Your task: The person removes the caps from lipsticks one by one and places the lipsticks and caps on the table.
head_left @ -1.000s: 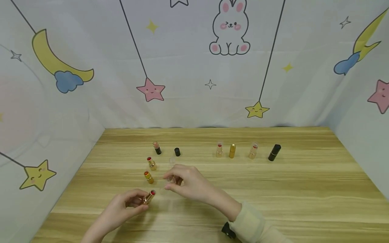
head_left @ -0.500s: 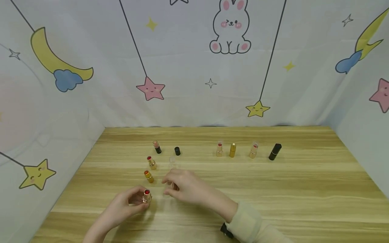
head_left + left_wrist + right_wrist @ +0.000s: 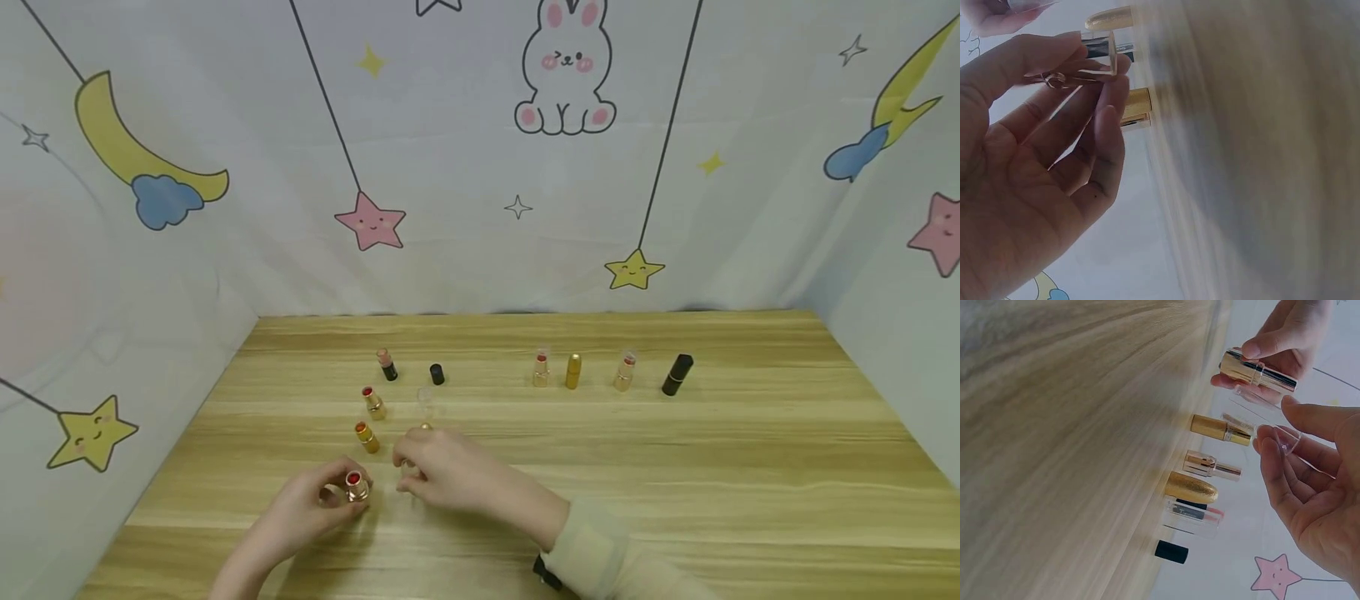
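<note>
My left hand grips a shiny gold lipstick between thumb and fingers, its red tip facing up. In the left wrist view the tube's base sits at the fingertips, close to the tabletop. Just to the right, my right hand pinches a clear lipstick cap by thumb and fingers; the head view mostly hides that cap. Beyond the hands stand two uncapped gold lipsticks, a near one and a farther one. A gold cap is partly covered by my right hand in the head view.
Farther back are a pink lipstick with black base, a black cap and a clear cap. Several closed lipsticks, including a gold one and a black one, line up at right. A black object lies beside the right sleeve.
My left hand has turned the gold lipstick from tilted to upright, shifting it slightly left. My right hand has moved a little left and nearer with the clear cap, revealing the gold cap's top.
</note>
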Demonstrator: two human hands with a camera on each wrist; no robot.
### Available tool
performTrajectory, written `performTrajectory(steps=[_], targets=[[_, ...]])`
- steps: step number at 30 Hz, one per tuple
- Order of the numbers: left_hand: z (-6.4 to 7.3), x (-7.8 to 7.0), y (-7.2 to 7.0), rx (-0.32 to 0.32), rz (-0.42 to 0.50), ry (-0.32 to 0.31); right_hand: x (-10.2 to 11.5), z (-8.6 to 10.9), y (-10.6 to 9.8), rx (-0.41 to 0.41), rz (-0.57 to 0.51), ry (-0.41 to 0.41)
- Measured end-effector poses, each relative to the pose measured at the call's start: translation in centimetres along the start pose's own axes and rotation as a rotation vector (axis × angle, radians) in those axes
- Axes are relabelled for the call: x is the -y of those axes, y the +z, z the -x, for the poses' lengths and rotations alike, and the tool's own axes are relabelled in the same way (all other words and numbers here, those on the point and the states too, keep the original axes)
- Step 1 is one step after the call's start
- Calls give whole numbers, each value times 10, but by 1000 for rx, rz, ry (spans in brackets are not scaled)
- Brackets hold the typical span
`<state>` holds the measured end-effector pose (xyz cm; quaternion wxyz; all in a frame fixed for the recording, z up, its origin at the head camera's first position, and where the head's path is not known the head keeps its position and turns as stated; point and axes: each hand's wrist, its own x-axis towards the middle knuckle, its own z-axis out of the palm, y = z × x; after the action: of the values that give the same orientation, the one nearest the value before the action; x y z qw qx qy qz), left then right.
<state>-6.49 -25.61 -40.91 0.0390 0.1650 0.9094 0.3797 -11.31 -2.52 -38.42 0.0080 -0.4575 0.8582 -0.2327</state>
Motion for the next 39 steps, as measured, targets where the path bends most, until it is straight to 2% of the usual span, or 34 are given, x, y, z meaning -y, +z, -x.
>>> performTrajectory(steps=[7, 16, 20, 26, 32, 39], targets=[[-4, 2, 1, 44, -5, -10, 0, -2, 5, 34, 76, 9], [-6, 0, 3, 5, -75, -36, 3, -6, 8, 65, 159, -12], [-6, -2, 3, -6, -98, -73, 4, -9, 9, 81, 172, -10], [-8, -2, 3, 1, -134, -49, 4, -11, 12, 95, 184, 1], [-8, -2, 4, 18, -123, -78, 4, -12, 12, 98, 186, 2], [-9, -1, 4, 12, -141, -58, 4, -12, 15, 101, 228, 3]])
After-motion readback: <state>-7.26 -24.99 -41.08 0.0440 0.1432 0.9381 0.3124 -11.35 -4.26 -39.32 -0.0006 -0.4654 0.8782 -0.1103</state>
